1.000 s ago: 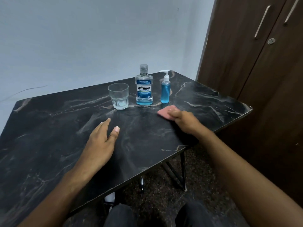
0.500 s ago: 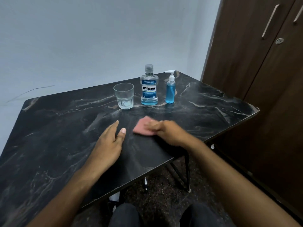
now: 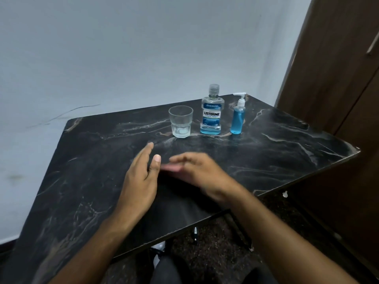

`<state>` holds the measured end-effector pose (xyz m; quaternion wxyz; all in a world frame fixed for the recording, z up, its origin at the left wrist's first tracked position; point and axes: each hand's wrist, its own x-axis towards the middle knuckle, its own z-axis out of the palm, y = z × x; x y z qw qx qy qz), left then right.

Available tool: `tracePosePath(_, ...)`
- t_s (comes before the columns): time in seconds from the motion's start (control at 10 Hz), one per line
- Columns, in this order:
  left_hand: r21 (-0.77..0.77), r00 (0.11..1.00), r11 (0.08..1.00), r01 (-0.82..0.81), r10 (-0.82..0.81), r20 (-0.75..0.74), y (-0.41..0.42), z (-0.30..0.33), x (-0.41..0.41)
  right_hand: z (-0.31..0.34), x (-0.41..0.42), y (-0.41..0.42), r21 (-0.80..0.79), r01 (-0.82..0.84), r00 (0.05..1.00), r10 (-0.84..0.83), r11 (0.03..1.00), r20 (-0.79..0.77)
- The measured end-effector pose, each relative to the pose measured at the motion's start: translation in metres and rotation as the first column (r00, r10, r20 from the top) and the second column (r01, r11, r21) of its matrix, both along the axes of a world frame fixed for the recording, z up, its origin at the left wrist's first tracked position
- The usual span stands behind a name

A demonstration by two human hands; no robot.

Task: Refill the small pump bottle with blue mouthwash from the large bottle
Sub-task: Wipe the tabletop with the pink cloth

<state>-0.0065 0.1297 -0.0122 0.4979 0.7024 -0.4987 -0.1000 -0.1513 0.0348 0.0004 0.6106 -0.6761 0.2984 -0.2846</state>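
The right hand (image 3: 196, 173) has slid its pink cloth (image 3: 171, 168) across the counter (image 3: 287, 152) until it is just beside the left hand (image 3: 141, 181). It is blurry and lies flat on the cloth; the left hand rests open, holding nothing. Far past both hands stand a glass (image 3: 180, 121), the large bottle (image 3: 212, 111) and the small pump bottle (image 3: 238, 115), both closed. The large bottle looks smooth and maybe slippery, so hold its middle.

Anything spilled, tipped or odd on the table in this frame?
Nothing spilled or tipped. The glass, large mouthwash bottle and pump bottle stand upright in a row, both closed. One oddity: the pump bottle already looks mostly full of blue liquid. The right hand is motion-blurred over something pink.
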Motion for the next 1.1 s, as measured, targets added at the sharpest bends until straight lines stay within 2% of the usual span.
tracePosePath(0.1, -0.028, 0.996, 0.997, -0.069, 0.067, -0.052, 0.007, 0.002, 0.011, 0.014, 0.011, -0.02, 0.082, 0.223, 0.975, -0.224, 0.971, 0.009)
tracePosePath(0.2, -0.001, 0.992, 0.997, -0.078, 0.078, -0.095, 0.01, 0.003, 0.018, 0.023, 0.039, -0.033, 0.14, 0.266, 0.963, -0.27, 0.954, 0.009)
tracePosePath(0.3, -0.008, 0.991, 0.996, -0.088, 0.087, -0.1, 0.013, 0.005, 0.02, 0.031, 0.078, -0.044, -0.116, 0.383, 0.918, -0.391, 0.917, -0.065)
tracePosePath(0.4, -0.005, 0.989, 0.995, -0.098, 0.097, -0.108, 0.016, 0.005, 0.024, 0.044, 0.106, -0.045, -0.505, 0.316, 0.935, -0.353, 0.803, 0.025)
tracePosePath(0.5, 0.011, 0.99, 0.995, -0.102, 0.102, -0.1, 0.016, 0.003, 0.027, 0.03, 0.133, -0.05, -0.662, 0.02, 0.958, -0.204, 0.749, -0.201)
tracePosePath(0.6, 0.011, 0.988, 0.994, -0.113, 0.113, -0.103, 0.017, 0.002, 0.03, 0.0, 0.156, -0.056, -0.609, -0.369, 0.683, -0.239, 0.702, -0.69)
tracePosePath(0.7, 0.032, 0.989, 0.993, -0.113, 0.115, -0.098, 0.016, -0.001, 0.036, -0.012, 0.159, -0.053, -0.605, -0.354, 0.708, -0.218, 0.713, -0.671)
tracePosePath(0.8, 0.063, 0.991, 0.992, -0.112, 0.116, -0.063, 0.011, -0.002, 0.042, -0.01, 0.145, -0.054, -0.654, -0.263, 0.798, -0.221, 0.709, -0.561)
tracePosePath(1.0, 0.141, 0.999, 0.989, -0.043, 0.04, 0.025, -0.018, 0.002, 0.046, -0.004, 0.088, -0.05, -0.635, -0.323, 0.798, -0.159, 0.701, -0.581)
tracePosePath(1.1, 0.171, 0.997, 0.985, -0.025, 0.012, 0.079, -0.032, -0.001, 0.039, -0.001, 0.054, -0.048, -0.681, -0.263, 0.803, -0.236, 0.684, -0.547)
